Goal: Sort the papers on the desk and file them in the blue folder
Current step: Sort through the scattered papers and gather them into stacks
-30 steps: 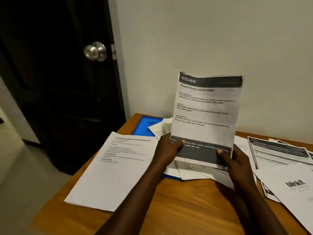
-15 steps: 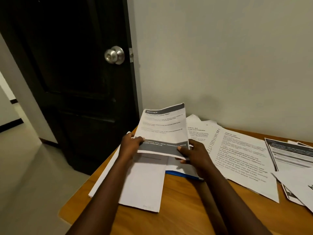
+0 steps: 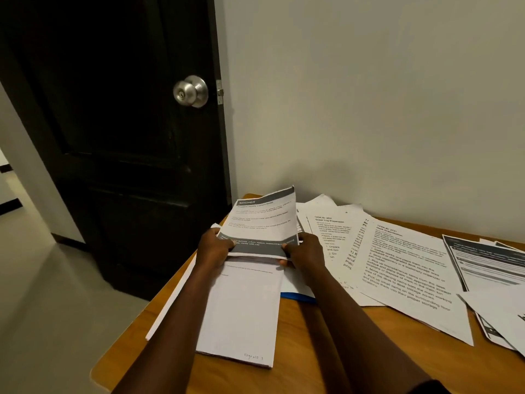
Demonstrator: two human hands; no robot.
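Head view: the KITCHEN sheet (image 3: 262, 220) is held low over the desk (image 3: 312, 368), tilted back, its near edge between the 2 hands. The left hand (image 3: 213, 250) pinches its lower left corner, thumb on the dark band; the right hand (image 3: 306, 251) pinches the lower right corner the same way. Directly under the sheet and the left hand lies a white stack (image 3: 241, 311) at the desk's left end, reaching toward the near edge, with a small handwritten note at its bottom that is too small to read. The blue folder (image 3: 299, 297) shows only as a thin blue strip beside the right forearm, between the white stack and the loose papers (image 3: 403, 268); the rest is buried under paper, so whether it is open cannot be told. The loose papers fan out to the right of the right hand, overlapping each other, and the farthest ones are cut off by the frame's right edge. The sheet's body text is blurred beyond its heading. Behind the desk's left corner stands a dark door (image 3: 113, 137) with a metal knob (image 3: 191, 91)
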